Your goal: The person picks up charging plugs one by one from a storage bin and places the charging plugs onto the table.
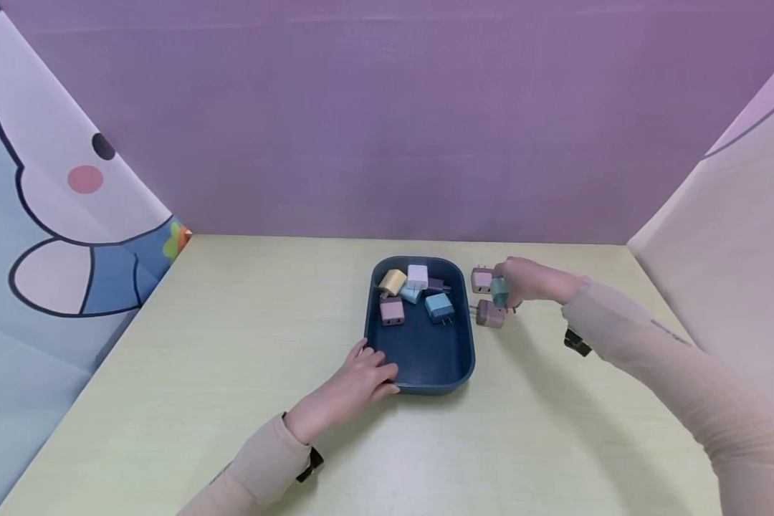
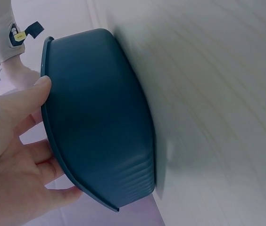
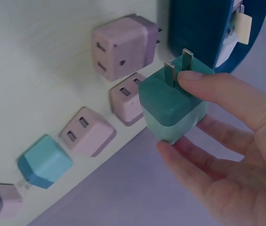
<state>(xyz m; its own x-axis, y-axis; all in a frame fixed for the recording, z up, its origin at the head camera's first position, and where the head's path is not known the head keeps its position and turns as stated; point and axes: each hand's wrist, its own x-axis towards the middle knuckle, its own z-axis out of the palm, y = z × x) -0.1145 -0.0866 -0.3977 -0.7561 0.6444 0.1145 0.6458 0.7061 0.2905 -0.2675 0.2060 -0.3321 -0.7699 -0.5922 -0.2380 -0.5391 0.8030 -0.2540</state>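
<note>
In the right wrist view, a two-tone green charger plug is pinched between the thumb and fingers of my right hand, its two metal prongs facing up. The head view has this right hand raised just right of a dark blue tray. My left hand grips the tray's near left corner, with the thumb against the outer wall and the fingers over the rim in the left wrist view. Inside the tray lie several charger plugs, among them a yellow one, a blue one and a pink one.
Right of the tray, a pink plug and a mauve plug lie on the pale table. Further plugs, including a teal one, show in the right wrist view. A purple wall rises behind the table.
</note>
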